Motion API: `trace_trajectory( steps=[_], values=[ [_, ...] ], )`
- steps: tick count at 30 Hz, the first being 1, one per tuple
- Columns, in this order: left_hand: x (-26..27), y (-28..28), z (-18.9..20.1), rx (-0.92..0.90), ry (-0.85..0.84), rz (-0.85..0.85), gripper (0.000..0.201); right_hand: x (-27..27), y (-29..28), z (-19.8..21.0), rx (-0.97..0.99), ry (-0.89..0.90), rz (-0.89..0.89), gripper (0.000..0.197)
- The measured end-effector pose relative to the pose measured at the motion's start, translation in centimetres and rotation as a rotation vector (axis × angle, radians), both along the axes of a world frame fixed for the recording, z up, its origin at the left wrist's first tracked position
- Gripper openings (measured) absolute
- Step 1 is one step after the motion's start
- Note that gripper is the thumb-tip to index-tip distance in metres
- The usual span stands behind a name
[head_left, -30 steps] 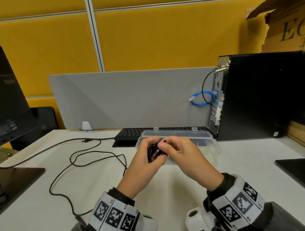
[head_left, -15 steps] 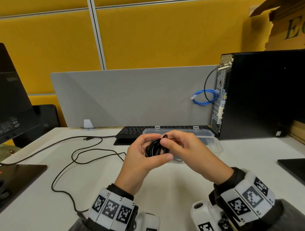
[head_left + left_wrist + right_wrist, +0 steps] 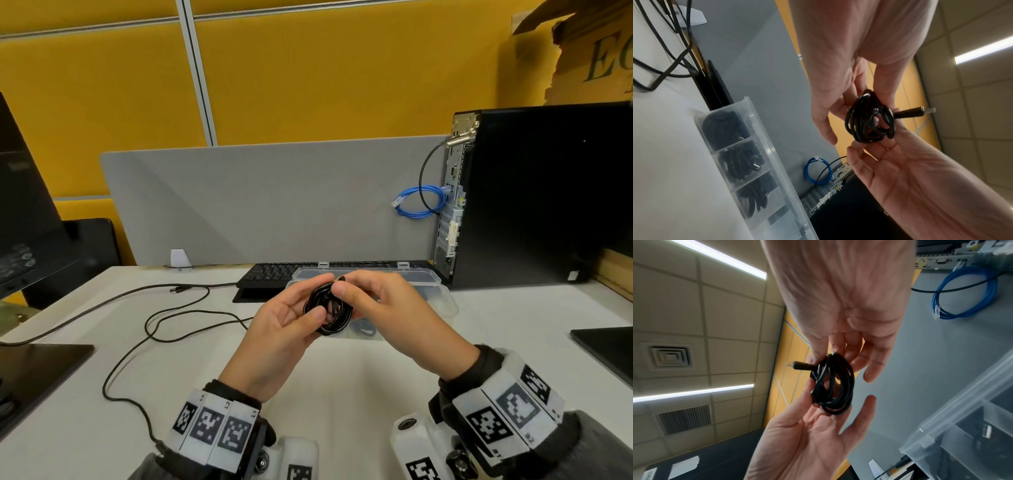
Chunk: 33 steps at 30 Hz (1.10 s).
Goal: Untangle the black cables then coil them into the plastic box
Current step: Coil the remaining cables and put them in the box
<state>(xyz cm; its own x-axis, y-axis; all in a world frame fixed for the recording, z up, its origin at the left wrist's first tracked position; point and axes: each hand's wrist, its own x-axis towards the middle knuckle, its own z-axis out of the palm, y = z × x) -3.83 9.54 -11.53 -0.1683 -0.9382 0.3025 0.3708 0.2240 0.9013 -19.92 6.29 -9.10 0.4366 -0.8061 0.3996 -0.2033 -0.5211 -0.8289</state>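
Observation:
A small coil of black cable [image 3: 329,312] hangs in the air between my two hands, just in front of the clear plastic box [image 3: 442,298]. My left hand [image 3: 291,317] holds the coil from the left, with its thumb pressed on the front. My right hand [image 3: 368,298] pinches the top of the coil beside its plug. In the left wrist view the coil [image 3: 869,121] shows its plug [image 3: 910,112] sticking out. The right wrist view shows the same coil [image 3: 833,384]. The box [image 3: 756,123] holds several coiled black cables in separate compartments.
A loose black cable [image 3: 178,317] loops over the white desk on the left. A keyboard [image 3: 270,274] lies behind the box and a PC tower [image 3: 534,195] with a blue cable [image 3: 418,204] stands on the right. Dark monitor bases [image 3: 37,370] flank the desk.
Both hands have kept hold of the coil and lifted it slightly. My left thumb has slid onto its front and the right fingers have shifted to its top.

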Motion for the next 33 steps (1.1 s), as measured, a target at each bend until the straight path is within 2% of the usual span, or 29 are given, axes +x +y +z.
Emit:
trace_trajectory(
  steps=[4,7,10,15,18,19,23,25,27,29,33],
  values=[
    [0.0,0.0,0.3,0.099,0.005,-0.041,0.046,0.2,0.1,-0.2,-0.059,0.046,-0.047,0.015],
    [-0.2,0.1,0.0,0.117,-0.136,0.002,0.051,0.6,0.6,-0.3,-0.196,0.168,-0.083,0.010],
    [-0.6,0.6,0.0,0.083,-0.320,-0.055,0.041,0.9,1.0,-0.5,-0.144,0.252,-0.040,0.018],
    [-0.9,0.8,0.0,0.105,-0.337,-0.084,0.036,0.5,1.1,-0.1,-0.087,0.377,0.072,0.016],
    [-0.7,0.8,0.0,0.132,-0.289,-0.103,0.030,0.5,1.1,-0.2,-0.073,0.214,0.087,0.005],
    [-0.6,0.7,0.0,0.144,-0.265,-0.102,0.028,0.6,1.2,-0.3,-0.113,0.164,0.069,0.007],
    [-0.3,0.4,-0.2,0.174,-0.193,-0.107,0.024,0.8,1.1,-0.7,-0.400,0.238,-0.027,0.019],
    [-0.4,0.5,-0.2,0.170,-0.196,-0.104,0.023,0.7,0.9,-0.9,-0.469,0.279,-0.035,0.030],
    [-0.6,0.5,-0.1,0.166,-0.211,-0.075,0.020,0.8,0.9,-1.2,-0.535,0.290,-0.044,0.033],
    [-0.7,0.6,0.2,0.164,-0.204,-0.052,0.019,1.1,1.1,-1.4,-0.566,0.249,-0.062,0.030],
    [-0.8,0.6,0.5,0.157,-0.216,-0.038,0.025,1.3,1.2,-1.6,-0.499,0.147,-0.058,0.025]
  ],
)
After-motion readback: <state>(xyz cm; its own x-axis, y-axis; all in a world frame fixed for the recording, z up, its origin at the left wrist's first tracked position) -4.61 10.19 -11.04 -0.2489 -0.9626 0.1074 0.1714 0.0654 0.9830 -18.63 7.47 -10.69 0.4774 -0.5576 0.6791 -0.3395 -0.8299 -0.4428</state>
